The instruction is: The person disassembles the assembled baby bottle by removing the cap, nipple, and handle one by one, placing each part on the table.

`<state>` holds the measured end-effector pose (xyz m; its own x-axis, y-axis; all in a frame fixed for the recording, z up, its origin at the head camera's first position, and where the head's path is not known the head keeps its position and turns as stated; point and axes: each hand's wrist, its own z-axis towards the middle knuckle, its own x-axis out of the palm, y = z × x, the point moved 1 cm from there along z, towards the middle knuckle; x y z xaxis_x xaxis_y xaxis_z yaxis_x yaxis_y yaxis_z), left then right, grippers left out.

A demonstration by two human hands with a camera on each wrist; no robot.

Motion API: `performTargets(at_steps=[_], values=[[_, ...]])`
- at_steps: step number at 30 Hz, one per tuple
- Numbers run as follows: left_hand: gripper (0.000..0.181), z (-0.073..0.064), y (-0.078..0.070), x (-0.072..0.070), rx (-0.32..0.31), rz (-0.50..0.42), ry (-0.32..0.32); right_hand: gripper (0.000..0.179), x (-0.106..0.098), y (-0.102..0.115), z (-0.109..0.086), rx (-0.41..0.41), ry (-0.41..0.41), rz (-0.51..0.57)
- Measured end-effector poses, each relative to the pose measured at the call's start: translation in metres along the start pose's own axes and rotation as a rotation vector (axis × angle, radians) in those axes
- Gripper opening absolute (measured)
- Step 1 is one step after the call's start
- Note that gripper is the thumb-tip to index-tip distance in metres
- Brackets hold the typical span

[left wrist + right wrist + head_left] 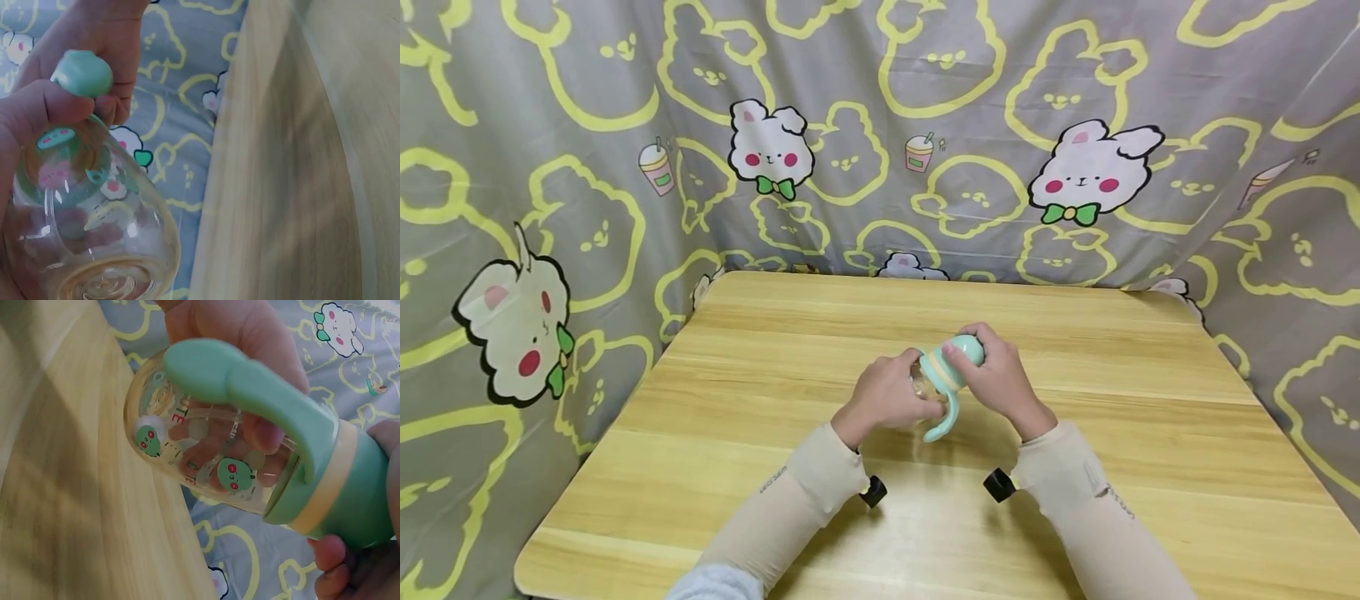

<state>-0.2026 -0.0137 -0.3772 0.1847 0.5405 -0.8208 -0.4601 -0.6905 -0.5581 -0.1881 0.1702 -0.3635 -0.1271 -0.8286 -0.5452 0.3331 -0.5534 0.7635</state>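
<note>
A baby bottle (951, 367) is held tilted above the table between both hands. It has a clear body (206, 450) printed with small green characters, a mint green handle (250, 381) and a mint green cap with a cream ring (328, 481). My left hand (887, 392) grips the clear body, thumb and fingers around it. My right hand (1000, 375) wraps its fingers round the domed cap at the upper end. In the left wrist view the bottle's rounded base (112, 278) faces the camera, and a thin straw shows inside the body.
The wooden table (737, 358) stretches out beneath the hands. Behind it and at both sides hangs a grey curtain (850, 83) with yellow outlines and white rabbits. Black camera pieces (999, 485) stick out from both sleeved wrists.
</note>
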Motion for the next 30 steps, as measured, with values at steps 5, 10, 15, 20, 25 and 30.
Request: performTargets(at_steps=[5, 10, 15, 20, 25, 30], values=[[0.059, -0.0006, 0.0015, -0.0006, 0.005, 0.004, -0.007, 0.032, 0.0013, -0.003, -0.002, -0.05, 0.014, 0.051], [0.061, 0.0, 0.0021, -0.0038, -0.002, -0.034, 0.005, 0.033, -0.0007, -0.0054, -0.0021, -0.164, 0.055, 0.115], [0.054, 0.0001, -0.0005, -0.0065, 0.024, -0.011, -0.014, 0.031, -0.0027, -0.0066, -0.0011, -0.2, 0.066, 0.078], [0.044, -0.0014, -0.0029, -0.0025, 0.062, 0.064, -0.051, 0.037, -0.0064, -0.0018, -0.001, -0.057, 0.087, -0.11], [0.044, -0.0023, -0.0034, 0.0001, 0.09, 0.09, -0.074, 0.05, -0.008, 0.0024, 0.0004, 0.105, 0.152, -0.109], [0.051, -0.0018, -0.0022, -0.0013, 0.102, 0.124, -0.089, 0.041, -0.0069, 0.0024, -0.0004, 0.067, 0.139, -0.053]])
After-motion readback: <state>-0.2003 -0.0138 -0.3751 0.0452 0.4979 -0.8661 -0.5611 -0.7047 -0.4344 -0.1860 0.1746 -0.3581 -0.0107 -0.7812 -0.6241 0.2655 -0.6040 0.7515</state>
